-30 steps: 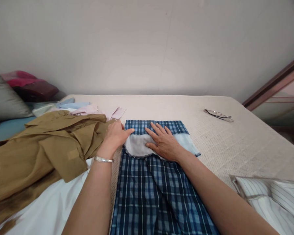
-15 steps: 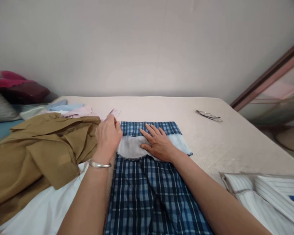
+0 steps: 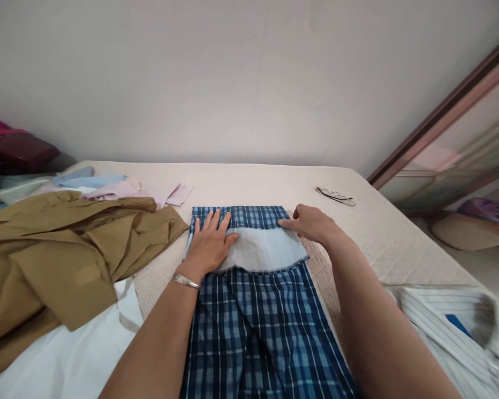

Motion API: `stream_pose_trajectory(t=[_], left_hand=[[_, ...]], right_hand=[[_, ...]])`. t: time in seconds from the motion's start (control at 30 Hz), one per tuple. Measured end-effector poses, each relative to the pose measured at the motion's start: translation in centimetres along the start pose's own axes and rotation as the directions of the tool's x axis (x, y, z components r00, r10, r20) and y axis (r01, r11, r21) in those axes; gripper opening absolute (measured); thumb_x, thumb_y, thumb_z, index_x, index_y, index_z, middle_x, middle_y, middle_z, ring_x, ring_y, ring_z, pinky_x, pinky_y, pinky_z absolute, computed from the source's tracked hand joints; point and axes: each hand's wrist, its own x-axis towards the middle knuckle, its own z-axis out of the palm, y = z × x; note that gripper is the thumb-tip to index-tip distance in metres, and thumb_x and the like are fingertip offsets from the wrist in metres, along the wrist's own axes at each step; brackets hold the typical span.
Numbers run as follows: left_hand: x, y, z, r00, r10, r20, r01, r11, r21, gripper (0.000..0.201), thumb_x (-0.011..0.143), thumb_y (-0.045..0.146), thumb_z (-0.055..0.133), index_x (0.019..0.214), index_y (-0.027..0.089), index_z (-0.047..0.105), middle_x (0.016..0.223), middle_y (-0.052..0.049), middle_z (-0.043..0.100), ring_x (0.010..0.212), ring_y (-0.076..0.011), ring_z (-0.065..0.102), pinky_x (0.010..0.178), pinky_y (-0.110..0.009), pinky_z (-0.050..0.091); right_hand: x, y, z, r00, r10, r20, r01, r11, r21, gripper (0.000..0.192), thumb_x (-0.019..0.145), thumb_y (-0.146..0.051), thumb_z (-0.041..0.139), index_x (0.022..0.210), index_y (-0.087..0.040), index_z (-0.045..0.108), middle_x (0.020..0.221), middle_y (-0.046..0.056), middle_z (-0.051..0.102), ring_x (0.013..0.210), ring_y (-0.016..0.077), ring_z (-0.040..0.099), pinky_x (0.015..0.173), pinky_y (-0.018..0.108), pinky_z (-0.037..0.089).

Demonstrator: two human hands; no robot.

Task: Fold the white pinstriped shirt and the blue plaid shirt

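Note:
A blue plaid garment [image 3: 270, 310] lies lengthwise in front of me, its top end folded over so that a pale white panel [image 3: 263, 249] shows beneath a plaid band. My left hand [image 3: 212, 241], with a silver bangle at the wrist, rests flat on the left part of the fold, fingers spread. At the right edge of the band, my right hand [image 3: 310, 223] has its index finger on the cloth and the other fingers curled, closed at the garment's edge. The thumb's grip is partly hidden.
Left of the garment lies a crumpled brown garment [image 3: 62, 255], over white cloth [image 3: 83, 354]. Pink cloth [image 3: 178, 195] and pale blue cloth [image 3: 93, 180] lie behind it. Eyeglasses [image 3: 335, 196] rest on the bed [image 3: 241, 185]. A striped shirt [image 3: 444, 316] is at the lower right.
My left hand has moved from the garment's left edge onto the fold and spread flat. My right hand has shifted from lying flat on the fold to its right edge, fingers now curled.

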Motion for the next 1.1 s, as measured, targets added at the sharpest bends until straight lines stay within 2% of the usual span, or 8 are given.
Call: stream_pose_trajectory(t=[0.13,0.3,0.43,0.5,0.67,0.77,0.9,1.1], left_hand=[[0.1,0.2,0.0,1.0,0.003,0.004,-0.003,1.0,0.005,0.069,0.105,0.06,0.024,0.163,0.022,0.026,0.17,-0.013,0.024,0.157,-0.0332,0.02,0.124,-0.063,0.018],[0.0,0.1,0.0,1.0,0.003,0.008,-0.003,1.0,-0.009,0.071,0.105,0.061,0.023,0.163,0.022,0.026,0.17,-0.013,0.024,0.157,-0.0342,0.019,0.123,-0.065,0.019],[0.0,0.2,-0.3,1.0,0.009,0.004,-0.009,1.0,-0.008,0.07,0.105,0.061,0.027,0.162,0.021,0.029,0.168,-0.015,0.027,0.156,-0.0351,0.022,0.122,-0.065,0.021],[0.0,0.6,-0.7,0.999,0.004,-0.032,-0.004,1.0,-0.005,0.071,0.105,0.06,0.026,0.161,0.018,0.031,0.168,-0.017,0.027,0.156,-0.036,0.023,0.122,-0.066,0.021],[-0.1,2.2,-1.4,0.987,0.043,-0.153,-0.041,0.999,0.017,0.07,0.105,0.06,0.024,0.163,0.022,0.026,0.172,-0.014,0.015,0.158,-0.0372,0.014,0.121,-0.07,0.016],[-0.4,2.5,-0.8,0.999,0.027,-0.036,-0.027,1.0,-0.004,0.076,0.101,0.069,0.026,0.163,0.027,0.027,0.171,-0.015,0.018,0.156,-0.0419,0.016,0.116,-0.078,0.016],[-0.5,2.0,0.1,1.0,0.018,0.009,-0.018,1.0,-0.02,0.081,0.098,0.074,0.026,0.164,0.028,0.024,0.171,-0.016,0.017,0.157,-0.0425,0.013,0.114,-0.081,0.011],[-0.2,2.1,-0.3,0.999,0.016,-0.04,-0.016,1.0,-0.005,0.077,0.1,0.07,0.029,0.163,0.026,0.026,0.17,-0.018,0.02,0.156,-0.042,0.017,0.115,-0.079,0.01]], right_hand=[[0.9,0.8,1.3,0.995,-0.054,0.086,0.019,0.932,0.363,0.023,0.075,-0.025,0.076,0.089,-0.019,0.059,0.082,0.005,0.065,0.072,0.0193,0.061,0.063,0.031,0.045],[1.2,2.0,2.2,0.956,-0.166,0.241,-0.089,0.619,0.78,0.027,0.071,-0.025,0.074,0.073,-0.022,0.047,0.061,-0.005,0.048,0.055,0.0116,0.046,0.054,0.025,0.037],[0.7,2.4,0.8,0.948,-0.071,0.309,-0.072,0.901,0.427,0.024,0.074,-0.03,0.075,0.069,-0.022,0.052,0.055,-0.002,0.052,0.055,0.0164,0.052,0.057,0.03,0.041],[0.0,1.5,-0.4,0.986,0.027,0.164,-0.044,0.994,0.103,0.023,0.078,-0.038,0.075,0.076,-0.02,0.061,0.068,0.007,0.065,0.071,0.0249,0.063,0.067,0.037,0.048],[-1.1,-2.0,0.9,0.917,-0.282,-0.281,0.274,0.959,-0.068,0.049,0.103,-0.054,0.041,0.129,-0.018,0.062,0.128,0.018,0.067,0.12,0.0351,0.06,0.098,0.051,0.048],[-0.8,-2.6,5.1,0.834,-0.499,-0.234,0.492,0.866,-0.095,0.065,0.105,-0.063,0.034,0.157,-0.024,0.038,0.162,0.014,0.037,0.148,0.0358,0.032,0.117,0.059,0.031],[-0.2,-1.8,9.2,0.838,-0.51,-0.194,0.487,0.859,-0.156,0.075,0.102,-0.073,0.03,0.163,-0.028,0.027,0.169,0.011,0.021,0.154,0.0358,0.017,0.121,0.064,0.019],[-0.3,-2.4,8.7,0.844,-0.5,-0.192,0.474,0.864,-0.169,0.075,0.103,-0.073,0.028,0.163,-0.028,0.026,0.169,0.012,0.021,0.155,0.0332,0.016,0.122,0.061,0.016]])
